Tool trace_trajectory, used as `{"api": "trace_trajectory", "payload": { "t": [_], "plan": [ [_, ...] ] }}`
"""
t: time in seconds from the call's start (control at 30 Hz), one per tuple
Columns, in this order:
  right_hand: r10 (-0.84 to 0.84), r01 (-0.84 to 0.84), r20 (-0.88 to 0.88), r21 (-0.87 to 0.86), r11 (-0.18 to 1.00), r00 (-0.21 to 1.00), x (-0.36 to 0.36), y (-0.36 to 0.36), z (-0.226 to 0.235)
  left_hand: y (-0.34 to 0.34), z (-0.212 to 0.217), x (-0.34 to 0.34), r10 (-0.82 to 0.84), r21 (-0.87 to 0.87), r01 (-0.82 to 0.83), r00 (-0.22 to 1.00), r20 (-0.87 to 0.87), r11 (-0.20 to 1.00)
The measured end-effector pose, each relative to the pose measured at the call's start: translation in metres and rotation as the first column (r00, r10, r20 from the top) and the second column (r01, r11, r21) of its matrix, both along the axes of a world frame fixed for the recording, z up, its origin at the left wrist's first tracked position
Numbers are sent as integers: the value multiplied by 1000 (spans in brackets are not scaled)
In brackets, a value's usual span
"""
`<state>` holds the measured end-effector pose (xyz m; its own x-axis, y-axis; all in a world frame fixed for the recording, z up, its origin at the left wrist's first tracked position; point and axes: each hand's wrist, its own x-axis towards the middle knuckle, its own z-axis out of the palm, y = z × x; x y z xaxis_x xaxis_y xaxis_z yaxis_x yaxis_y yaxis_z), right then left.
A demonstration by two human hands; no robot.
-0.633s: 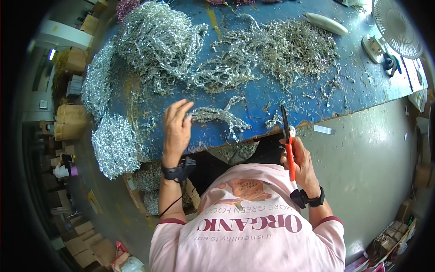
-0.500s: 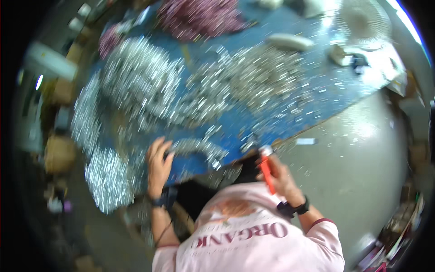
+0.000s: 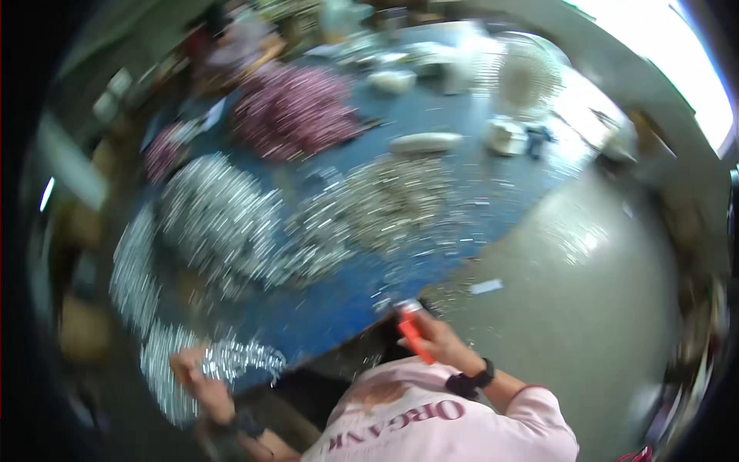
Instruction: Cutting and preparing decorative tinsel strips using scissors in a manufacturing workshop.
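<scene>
A short length of silver tinsel (image 3: 245, 360) trails to the right from my left hand (image 3: 202, 379), whose blurred fingers appear closed on its end at the table's near left edge. My right hand (image 3: 435, 339) is wrapped round a bright orange-handled tool (image 3: 414, 337) with a pale tip. It is just off the table's front edge; blur hides the tool's exact kind. A large heap of silver tinsel (image 3: 219, 215) lies beyond my left hand, and more silver strands (image 3: 132, 266) hang over the table's left side.
On the blue table (image 3: 323, 312) are a duller silver pile (image 3: 400, 200), a pink tinsel heap (image 3: 296, 112) and a white oblong thing (image 3: 426, 142). A round ribbed fan-like thing (image 3: 530, 79) stands at the far right. Another person (image 3: 239, 46) is at the far left.
My left hand has moved left and nearer to me, with the short tinsel length following it. The view has tilted up, showing more of the far side. My right hand still holds the orange-handled tool.
</scene>
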<state>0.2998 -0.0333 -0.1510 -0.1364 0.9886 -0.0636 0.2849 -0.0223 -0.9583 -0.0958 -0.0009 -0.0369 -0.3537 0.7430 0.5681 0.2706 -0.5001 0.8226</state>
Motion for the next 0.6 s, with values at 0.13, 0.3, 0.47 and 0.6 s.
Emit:
{"api": "trace_trajectory", "payload": {
  "t": [0.13,0.3,0.47,0.6],
  "plan": [
    [-207,168,-330,-145,975,921,12,-17,-18,-14,30,-33,-236,135,213,952,195,968],
    [-52,-50,-317,-304,951,947,39,-5,18,-77,58,-86,68,169,-147,913,402,975],
    [29,-29,138,-7,1000,990,100,12,27,-85,84,-136,291,108,-346,891,349,932],
    [-174,74,444,233,970,879,75,54,73,-49,78,-181,597,62,-594,794,-118,802]
  ]
}}
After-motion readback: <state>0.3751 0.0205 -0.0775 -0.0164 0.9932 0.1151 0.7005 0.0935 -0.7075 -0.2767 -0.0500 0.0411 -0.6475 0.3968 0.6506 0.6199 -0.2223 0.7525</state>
